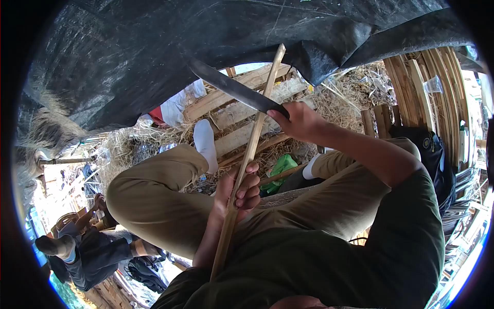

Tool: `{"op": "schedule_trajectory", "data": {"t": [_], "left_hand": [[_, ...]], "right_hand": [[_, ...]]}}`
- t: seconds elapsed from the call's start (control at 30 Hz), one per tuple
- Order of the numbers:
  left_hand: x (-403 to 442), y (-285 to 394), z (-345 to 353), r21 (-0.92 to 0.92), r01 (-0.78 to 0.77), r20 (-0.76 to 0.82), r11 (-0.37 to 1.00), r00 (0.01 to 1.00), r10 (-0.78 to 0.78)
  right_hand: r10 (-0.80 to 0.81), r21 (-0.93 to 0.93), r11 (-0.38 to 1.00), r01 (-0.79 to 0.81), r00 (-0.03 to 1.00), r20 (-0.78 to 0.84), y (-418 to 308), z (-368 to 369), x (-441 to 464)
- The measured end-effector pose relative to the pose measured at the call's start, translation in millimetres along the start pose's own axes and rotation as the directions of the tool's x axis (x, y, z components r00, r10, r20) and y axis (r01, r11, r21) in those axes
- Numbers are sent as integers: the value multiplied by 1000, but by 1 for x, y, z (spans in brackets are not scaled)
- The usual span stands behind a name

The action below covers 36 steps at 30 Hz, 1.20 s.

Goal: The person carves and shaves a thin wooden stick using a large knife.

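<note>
My left hand [241,191] is closed around the lower part of a long bamboo strip [253,141], which slants up from my chest to the dark sheet overhead. In my right hand [298,121] is the handle of a machete [234,88]. Its broad dark blade points up and to the left and crosses the strip just above the right hand. The blade lies against or very close to the strip; whether it cuts in cannot be made out. Most of the handle is hidden by my fingers.
A black tarp [154,46] hangs across the top. Wooden slats [242,136] and straw [345,108] lie around my feet, beside a green plastic bag [280,172]. Bamboo strips [445,103] stand at right near a black bag [429,154]. Another person's legs [98,257] show at lower left.
</note>
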State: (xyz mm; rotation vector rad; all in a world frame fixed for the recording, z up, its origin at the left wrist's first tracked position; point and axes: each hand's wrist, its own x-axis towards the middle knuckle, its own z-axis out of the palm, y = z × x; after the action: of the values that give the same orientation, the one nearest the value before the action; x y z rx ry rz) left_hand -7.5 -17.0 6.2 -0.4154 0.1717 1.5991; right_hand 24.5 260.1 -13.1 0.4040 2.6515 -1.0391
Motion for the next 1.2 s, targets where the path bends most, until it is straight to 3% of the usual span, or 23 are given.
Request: {"op": "schedule_trajectory", "data": {"t": [0.03,0.13,0.23,0.27,0.33,0.43,0.47,0.57,0.63,0.67,0.73,0.87,1.0,1.13,1.2], "left_hand": [[1,1,2,-7,-2,-28,1000,1000,2],[5,-1,7,-11,-14,-71,1000,997,13],[2,-3,5,39,-3,-68,999,998,5],[0,-3,4,59,6,-70,998,998,-2],[5,0,2,89,20,-64,996,998,-14],[5,-2,-1,89,29,-112,996,994,-19],[6,-2,2,88,29,-153,996,988,-15],[6,-2,8,98,7,-173,995,985,10],[3,-5,8,116,6,-148,993,989,12],[2,-5,7,134,12,-132,991,991,6],[3,-2,6,154,22,-116,988,993,-4],[4,-2,6,142,37,-177,989,984,-11],[4,-1,11,165,9,-168,986,986,19],[4,-1,12,223,28,-181,975,983,13],[1,0,8,226,39,-217,973,976,11]], "right_hand": [[64,104,992,-68,997,42,-6,1,-3],[145,31,989,-148,987,70,17,-14,18],[162,52,986,-159,986,-41,40,-27,33],[76,-100,992,-79,997,-32,44,-18,32],[35,-90,995,-37,999,-28,32,9,18],[-57,-77,995,70,987,152,-16,6,-8],[47,-20,999,-43,970,237,-22,-7,-5],[94,-128,988,-86,994,56,18,-18,20],[119,14,993,-119,993,-15,21,-35,19],[270,51,961,-270,963,15,25,-25,20],[-154,-240,964,115,976,-154,26,24,-4],[-96,92,991,92,994,43,-3,9,-10],[149,39,988,-149,989,5,16,-32,17],[174,-10,985,-175,971,162,-13,1,-11],[47,67,996,-58,987,151,-15,7,-16]]}}
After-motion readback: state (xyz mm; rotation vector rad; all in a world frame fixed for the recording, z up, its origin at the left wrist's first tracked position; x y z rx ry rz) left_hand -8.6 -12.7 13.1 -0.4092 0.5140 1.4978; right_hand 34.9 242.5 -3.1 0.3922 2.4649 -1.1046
